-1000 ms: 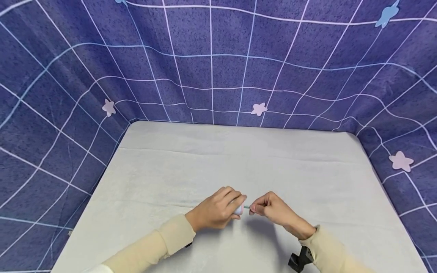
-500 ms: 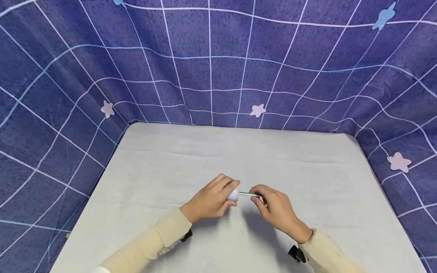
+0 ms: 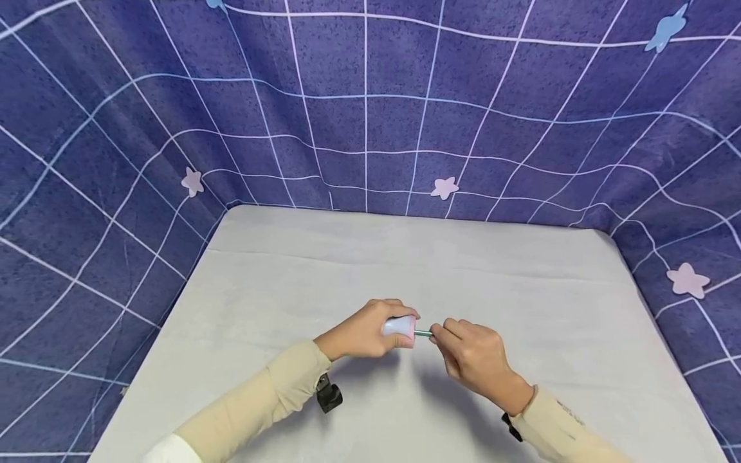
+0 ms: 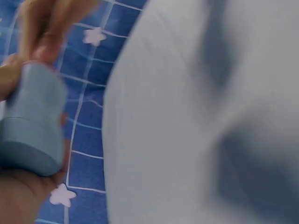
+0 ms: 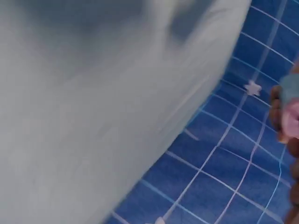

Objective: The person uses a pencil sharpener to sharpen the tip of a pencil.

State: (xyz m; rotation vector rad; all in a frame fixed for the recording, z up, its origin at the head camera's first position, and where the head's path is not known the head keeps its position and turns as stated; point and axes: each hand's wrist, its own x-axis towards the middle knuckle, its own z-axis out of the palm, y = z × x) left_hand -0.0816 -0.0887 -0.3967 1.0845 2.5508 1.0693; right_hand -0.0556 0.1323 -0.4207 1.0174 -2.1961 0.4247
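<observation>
My left hand (image 3: 367, 331) grips a waisted light blue cylinder (image 3: 398, 326) with a pink end, held sideways above the table. Its smooth blue body (image 4: 35, 116) fills the left of the left wrist view, with fingers and palm around it. My right hand (image 3: 471, 354) pinches a thin green stick (image 3: 423, 333), whose far end meets the middle of the pink face. Only a short length of stick shows between the two; the rest is hidden by my right fingers and the cylinder. In the right wrist view the round pink end (image 5: 290, 122) shows at the right edge.
A white cloth covers the table (image 3: 301, 283). A dark blue curtain (image 3: 370, 116) with pale grid lines and stars stands round its back and sides. Black wrist camera mounts (image 3: 329, 393) hang under both beige sleeves (image 3: 260, 399).
Half a second ago more of the stick showed outside the pink end; now less does. My hands have come closer together, and my right hand has turned, its knuckles now facing up.
</observation>
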